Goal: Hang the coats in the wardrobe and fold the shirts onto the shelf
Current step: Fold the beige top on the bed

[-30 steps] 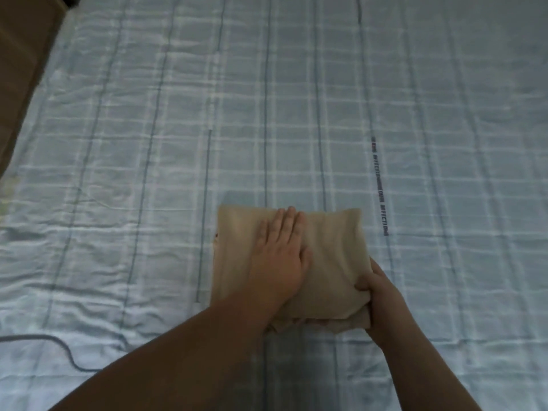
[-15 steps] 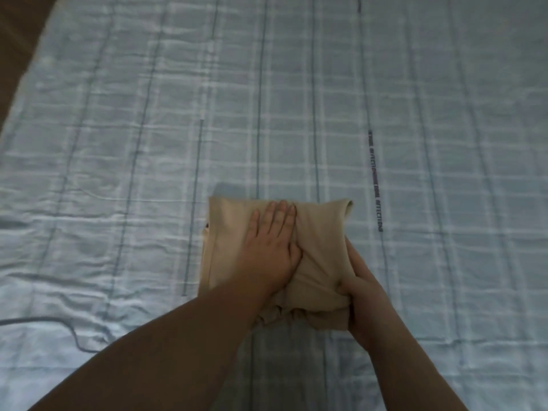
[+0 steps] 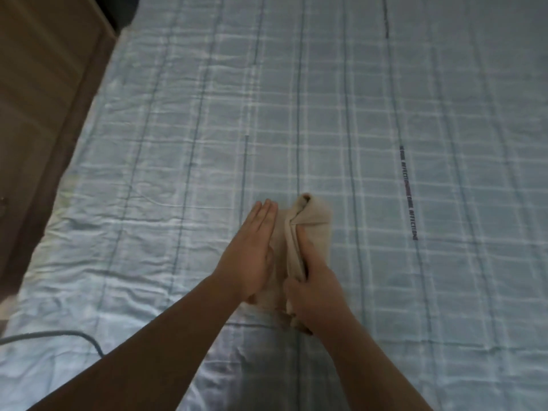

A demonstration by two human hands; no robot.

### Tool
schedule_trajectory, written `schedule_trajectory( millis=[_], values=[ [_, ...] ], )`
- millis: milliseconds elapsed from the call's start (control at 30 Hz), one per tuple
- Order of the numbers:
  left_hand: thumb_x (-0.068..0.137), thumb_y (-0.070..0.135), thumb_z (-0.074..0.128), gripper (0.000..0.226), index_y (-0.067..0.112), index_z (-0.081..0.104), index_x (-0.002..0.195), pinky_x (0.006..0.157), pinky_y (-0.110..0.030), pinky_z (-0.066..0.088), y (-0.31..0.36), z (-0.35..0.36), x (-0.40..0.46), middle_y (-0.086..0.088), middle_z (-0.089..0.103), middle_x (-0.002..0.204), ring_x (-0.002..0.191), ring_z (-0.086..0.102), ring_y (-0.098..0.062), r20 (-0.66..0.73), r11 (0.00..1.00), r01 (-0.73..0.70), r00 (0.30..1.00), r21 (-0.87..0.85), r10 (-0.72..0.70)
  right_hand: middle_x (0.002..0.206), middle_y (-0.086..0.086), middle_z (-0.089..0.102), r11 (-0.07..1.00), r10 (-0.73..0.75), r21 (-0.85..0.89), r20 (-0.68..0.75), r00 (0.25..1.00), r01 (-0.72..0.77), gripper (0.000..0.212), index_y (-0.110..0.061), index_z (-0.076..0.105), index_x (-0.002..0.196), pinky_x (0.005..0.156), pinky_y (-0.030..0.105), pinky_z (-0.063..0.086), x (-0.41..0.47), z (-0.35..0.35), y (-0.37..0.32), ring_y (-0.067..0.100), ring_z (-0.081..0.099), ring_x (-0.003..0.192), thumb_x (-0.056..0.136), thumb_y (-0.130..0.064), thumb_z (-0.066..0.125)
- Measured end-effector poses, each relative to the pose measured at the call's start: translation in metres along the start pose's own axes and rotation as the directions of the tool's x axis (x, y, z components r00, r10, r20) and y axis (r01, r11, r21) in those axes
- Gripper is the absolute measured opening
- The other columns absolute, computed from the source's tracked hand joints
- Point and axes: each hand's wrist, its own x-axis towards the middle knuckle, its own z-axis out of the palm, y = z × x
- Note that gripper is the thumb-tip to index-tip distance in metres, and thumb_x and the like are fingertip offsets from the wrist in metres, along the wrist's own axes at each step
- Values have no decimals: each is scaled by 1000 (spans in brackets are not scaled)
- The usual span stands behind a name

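Note:
A folded beige shirt point(image 3: 315, 223) stands on edge between my two hands, low in the middle of the bed. My left hand point(image 3: 252, 253) lies flat against its left side, fingers straight and together, pointing away from me. My right hand point(image 3: 311, 292) grips the near right part of the bundle, thumb over the top fold and fingers curled round it. The far end of the shirt sticks out beyond my fingers, and its near end is hidden by my hands.
The bed is covered by a light blue checked sheet point(image 3: 355, 114) with a line of dark lettering point(image 3: 408, 194) to the right. A wooden floor and a pale panel point(image 3: 38, 84) run along the left. A grey cable point(image 3: 59, 335) lies at the near left.
The shirt lay flat under my left palm; now it is lifted and squeezed upright between both hands. My left hand turned from pressing down to standing on edge, and the view shifted right.

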Motion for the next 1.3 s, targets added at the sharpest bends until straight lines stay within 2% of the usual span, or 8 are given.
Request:
schedule_trajectory(
  millis=[100, 233, 400, 467, 667, 767, 933, 1300],
  values=[
    [91, -2, 36, 71, 19, 15, 155, 116, -10, 3, 0, -18, -3, 11, 12, 158, 149, 5, -5, -127, 980, 99, 984, -172, -121, 98, -25, 62, 993, -97, 63, -45, 994, 99, 66, -83, 34, 114, 75, 19, 52, 10, 25, -1, -4, 61, 82, 59, -50, 48],
    [94, -4, 39, 63, 27, 34, 149, 120, -18, 14, 11, -40, -3, 11, 30, 157, 147, 17, -2, -238, 957, 45, 964, -287, -117, 92, -11, 68, 993, -55, -102, -45, 997, 50, 72, -61, 23, 143, 71, 33, 57, 34, 52, 20, 12, 68, 76, 80, -42, 52],
    [99, 18, 41, 47, 27, 44, 146, 122, -30, 3, 22, -38, 16, 7, 33, 157, 150, 9, -11, 155, 979, -179, 969, -96, 192, 129, 10, 62, 853, -176, -478, 114, 978, 209, 48, -15, 53, 137, 105, 40, 42, 40, 75, 26, 27, 59, 117, 98, -26, 29],
    [102, 29, 35, 49, 25, 35, 151, 122, -36, -1, 21, -26, 26, 3, 28, 160, 151, 5, -18, 302, 975, -212, 936, 71, 181, 116, 8, 68, 875, -110, -462, 96, 989, 142, 57, -10, 63, 125, 95, 31, 44, 36, 82, 31, 24, 63, 107, 92, -29, 20],
    [102, 38, 18, 57, 17, 22, 155, 122, -43, -4, 10, 0, 40, -3, 18, 163, 152, 0, -23, 260, 901, -189, 962, 391, 89, 108, -11, 64, 904, -359, -258, -23, 933, 341, 34, -24, 65, 110, 85, 10, 41, 5, 59, 43, 2, 58, 94, 87, -23, 40],
    [98, 39, 9, 65, 9, 21, 154, 123, -44, 2, 10, 17, 31, -9, 20, 162, 152, 5, -25, 212, 896, -163, 974, 413, 79, 99, -12, 60, 852, -464, -381, -234, 854, 359, 32, -23, 66, 92, 81, 26, 48, -12, 29, 61, 13, 58, 91, 73, -14, 41],
    [103, 42, 13, 61, 11, 17, 156, 123, -43, 10, -3, 35, 16, -9, 17, 163, 151, 8, -22, 148, 942, -96, 988, 321, 50, 158, 12, 30, 729, -463, -648, -228, 857, 221, 60, -8, 36, 150, 118, 44, 24, 14, 30, 97, 29, 23, 148, 93, -25, 48],
    [98, 53, 29, 66, 26, 15, 157, 121, -47, 11, -33, 52, 28, -2, 14, 164, 151, 9, -25, 166, 911, -137, 983, 389, 77, 162, 16, 17, 657, -314, -745, -133, 940, 114, 72, -8, 12, 157, 119, 48, 20, 42, 53, 134, 32, 17, 150, 96, -38, 36]
  ],
)
